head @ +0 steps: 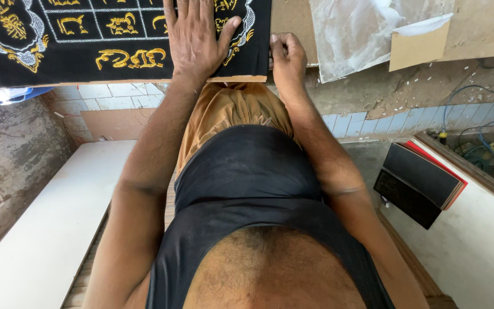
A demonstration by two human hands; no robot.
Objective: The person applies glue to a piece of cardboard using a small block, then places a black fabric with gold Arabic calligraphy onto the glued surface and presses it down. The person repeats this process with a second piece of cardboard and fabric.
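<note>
While the person is looking straight down past their own chest, the left hand (192, 37) is lying flat with its fingers spread wide on a black cloth (75, 54) that is stitched with gold ornament and silver lines. That cloth is lying at the top of the view, stretched over a thin board (241, 79) whose pale edge is showing just under the hem. The right hand (286, 54) is sitting just beside the cloth's right edge, its fingers curled in tight as if pinching that edge; what exactly it is gripping cannot be told, since the fingertips are tucked out of sight. Both forearms are reaching forward from a black sleeveless top, with tan trousers (230, 111) showing between them. Right of the hands, a crumpled sheet of clear plastic (367, 31) is lying on brown cardboard (418, 48). Lower right, a dark book with red edging (421, 180) is resting on a white tabletop (475, 252), well apart from the hands. At lower left a white board (47, 229) is lying along the tiled floor (110, 94).
</note>
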